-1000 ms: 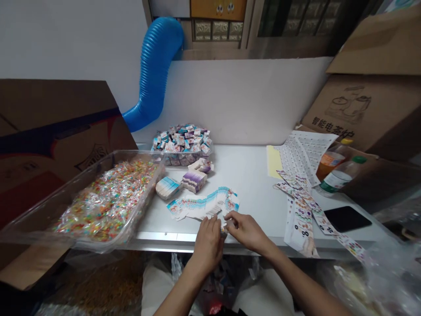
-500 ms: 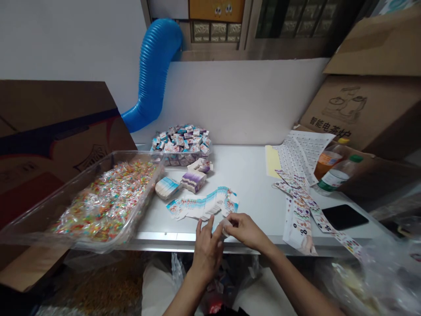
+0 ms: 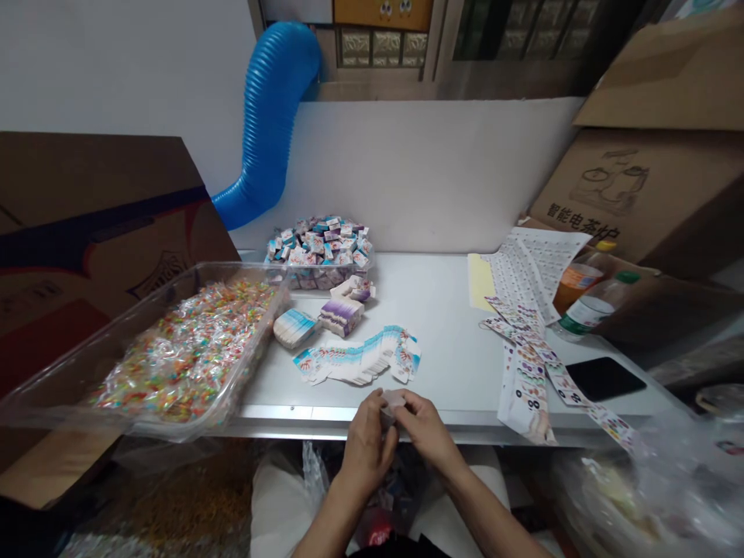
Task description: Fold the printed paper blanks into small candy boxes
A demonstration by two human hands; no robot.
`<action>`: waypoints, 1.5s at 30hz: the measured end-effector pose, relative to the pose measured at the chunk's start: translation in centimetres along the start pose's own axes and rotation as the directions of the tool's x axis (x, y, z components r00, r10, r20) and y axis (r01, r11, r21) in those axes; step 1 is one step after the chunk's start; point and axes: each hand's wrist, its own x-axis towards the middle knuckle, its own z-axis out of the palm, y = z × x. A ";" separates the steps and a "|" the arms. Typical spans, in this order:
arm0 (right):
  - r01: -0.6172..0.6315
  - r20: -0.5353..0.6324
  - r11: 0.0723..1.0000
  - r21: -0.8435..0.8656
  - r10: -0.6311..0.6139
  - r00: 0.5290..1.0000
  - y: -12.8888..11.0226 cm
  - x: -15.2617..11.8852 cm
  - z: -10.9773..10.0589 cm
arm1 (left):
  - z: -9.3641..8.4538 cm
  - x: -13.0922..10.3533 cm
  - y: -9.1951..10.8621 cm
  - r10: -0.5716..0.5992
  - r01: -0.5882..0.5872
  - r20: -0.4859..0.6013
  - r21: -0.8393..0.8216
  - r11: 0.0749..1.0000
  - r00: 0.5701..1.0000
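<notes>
Both my hands meet at the table's front edge around a small pale paper box (image 3: 393, 400). My left hand (image 3: 367, 435) grips its left side with curled fingers, and my right hand (image 3: 423, 425) pinches it from the right. The fingers cover much of the box. Just beyond them a fanned row of flat blue-and-white box blanks (image 3: 360, 358) lies on the white table (image 3: 430, 302). Behind that row sit a stack of blue-and-white blanks (image 3: 295, 328) and a stack of purple-and-white blanks (image 3: 340, 316).
On the left stands a clear tub (image 3: 232, 387) of small wrapped colourful pieces. A clear container of little boxes (image 3: 319, 248) is against the wall. To the right lie sticker strips (image 3: 532, 387), printed sheets (image 3: 523, 267), a black phone (image 3: 604, 380) and two bottles (image 3: 590, 310).
My hands have drawn back slightly toward the table's front edge with the paper box. My left fingers, spread out before, are now curled around it.
</notes>
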 end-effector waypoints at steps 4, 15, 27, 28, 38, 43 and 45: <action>0.208 -0.016 0.926 -0.314 -0.224 0.974 -0.5 -0.7 0.3 | -0.1 -0.1 -0.1 -0.087 0.087 -0.009 -0.038 0.996 0.996; 0.355 0.239 0.580 -0.733 -0.269 0.933 -1.7 -0.9 -0.3 | -0.4 -0.7 -2.0 0.042 -0.047 0.070 0.071 0.996 0.997; 0.537 0.432 0.336 -0.774 -0.340 0.836 -0.3 -1.9 -0.6 | -2.9 0.3 -1.3 -0.168 0.185 0.305 -0.026 0.982 0.937; 0.520 0.410 0.345 -0.782 -0.343 0.845 0.0 -2.1 -0.4 | -2.9 0.4 -1.3 -0.176 0.191 0.314 -0.019 0.981 0.933; 0.174 0.060 0.568 -0.805 -0.213 0.975 2.5 3.4 -3.7 | -1.8 -2.7 -1.2 -0.136 0.056 0.269 0.287 0.956 0.953; 0.121 0.100 0.326 -0.937 -0.081 0.992 3.7 6.5 -4.8 | -1.6 -3.1 -1.0 -0.092 0.031 0.132 0.406 0.913 0.987; 0.172 0.154 0.322 -0.931 -0.079 0.985 3.4 6.6 -5.4 | -1.5 -2.9 -1.1 -0.098 0.052 0.099 0.389 0.920 0.990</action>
